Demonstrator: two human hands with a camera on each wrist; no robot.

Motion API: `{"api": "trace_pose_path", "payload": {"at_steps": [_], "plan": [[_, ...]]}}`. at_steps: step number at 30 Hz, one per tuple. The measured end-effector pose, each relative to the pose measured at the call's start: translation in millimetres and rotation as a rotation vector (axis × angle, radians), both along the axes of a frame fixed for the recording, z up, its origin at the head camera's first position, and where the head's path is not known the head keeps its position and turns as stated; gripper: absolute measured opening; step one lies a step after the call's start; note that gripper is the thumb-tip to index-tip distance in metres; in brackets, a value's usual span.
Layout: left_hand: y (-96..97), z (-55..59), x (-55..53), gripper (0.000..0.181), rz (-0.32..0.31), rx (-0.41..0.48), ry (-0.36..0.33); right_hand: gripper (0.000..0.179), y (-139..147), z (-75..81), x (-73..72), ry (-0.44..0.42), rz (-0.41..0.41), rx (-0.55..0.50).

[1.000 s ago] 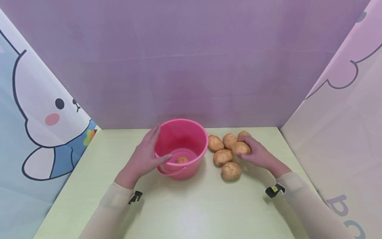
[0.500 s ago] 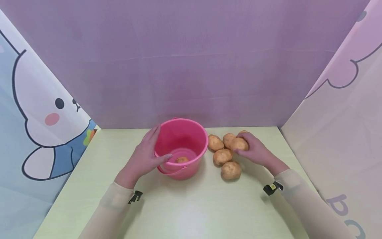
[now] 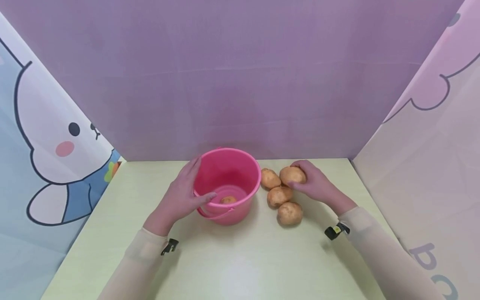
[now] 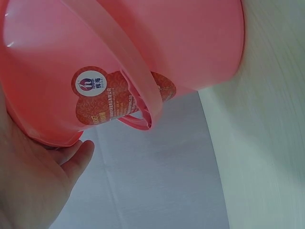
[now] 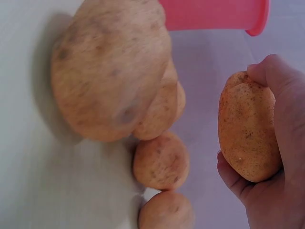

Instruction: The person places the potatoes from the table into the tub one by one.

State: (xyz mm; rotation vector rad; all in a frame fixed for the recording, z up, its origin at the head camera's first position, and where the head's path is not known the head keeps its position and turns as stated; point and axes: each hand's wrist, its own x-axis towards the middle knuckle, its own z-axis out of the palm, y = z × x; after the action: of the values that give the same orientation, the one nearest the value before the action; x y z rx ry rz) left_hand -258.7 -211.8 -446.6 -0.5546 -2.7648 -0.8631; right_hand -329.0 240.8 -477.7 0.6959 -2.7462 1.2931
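Note:
A pink bucket [image 3: 243, 208] stands on the table, with one potato [image 3: 228, 200] visible at its bottom. My left hand [image 3: 181, 191] holds the bucket's left rim, thumb over the near edge and fingers along the side. In the right wrist view, my right hand [image 5: 279, 143] grips a brown potato [image 5: 249, 126] between thumb and fingers, raised off the table. In the head view this held potato [image 3: 292, 176] hides the potatoes behind it. Just right of the bucket lie a back potato [image 3: 270, 179], a middle potato [image 3: 279, 196] and a front potato [image 3: 290, 213].
Two further potatoes, an upper one [image 5: 161, 160] and a lower one [image 5: 167, 212], show in the right wrist view. The bucket's handle [image 4: 128, 52] hangs down its near side. A purple backdrop [image 3: 240, 83] borders the pale table [image 3: 240, 266] behind; printed cloths flank it.
My right hand has lifted a potato from the right of the group and carried it left, towards the bucket. My left hand and the bucket have stayed in place.

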Motion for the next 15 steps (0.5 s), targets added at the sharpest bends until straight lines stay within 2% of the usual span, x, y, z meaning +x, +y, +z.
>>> {"api": "trace_pose_path", "payload": {"at_steps": [15], "plan": [[0.0, -0.2, -0.6, 0.127, 0.004, 0.007, -0.013, 0.058, -15.0, 16.7, -6.3, -0.011, -0.008, 0.043]]}}
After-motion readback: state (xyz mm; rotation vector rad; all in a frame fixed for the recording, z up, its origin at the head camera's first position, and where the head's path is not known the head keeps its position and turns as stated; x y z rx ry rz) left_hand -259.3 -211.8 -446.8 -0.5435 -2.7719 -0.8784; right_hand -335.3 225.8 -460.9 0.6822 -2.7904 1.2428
